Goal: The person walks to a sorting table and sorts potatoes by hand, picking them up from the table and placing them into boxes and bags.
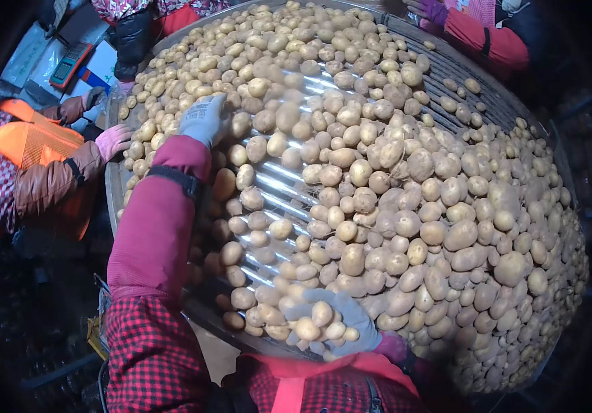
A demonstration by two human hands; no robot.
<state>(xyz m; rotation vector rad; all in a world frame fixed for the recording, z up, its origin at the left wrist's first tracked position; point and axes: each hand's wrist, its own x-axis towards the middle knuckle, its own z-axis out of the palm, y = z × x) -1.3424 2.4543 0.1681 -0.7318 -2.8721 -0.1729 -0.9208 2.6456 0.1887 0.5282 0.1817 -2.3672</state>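
Note:
Several pale potatoes [406,227] cover a roller sorting table [447,65] that fills most of the view. My left hand [204,119], in a grey glove with a pink sleeve guard, reaches far out and rests palm down on potatoes near the table's left side. My right hand [334,323], also in a grey glove, lies palm up at the near edge and cradles several small potatoes [322,313] in its cupped fingers.
A co-worker in an orange vest [27,148] stands at the left with a pink-gloved hand [112,141] at the table rim. Another person's red sleeve [481,38] reaches in at the far right. Bare metal rollers [278,182] show in the middle. Boxes [69,58] sit at top left.

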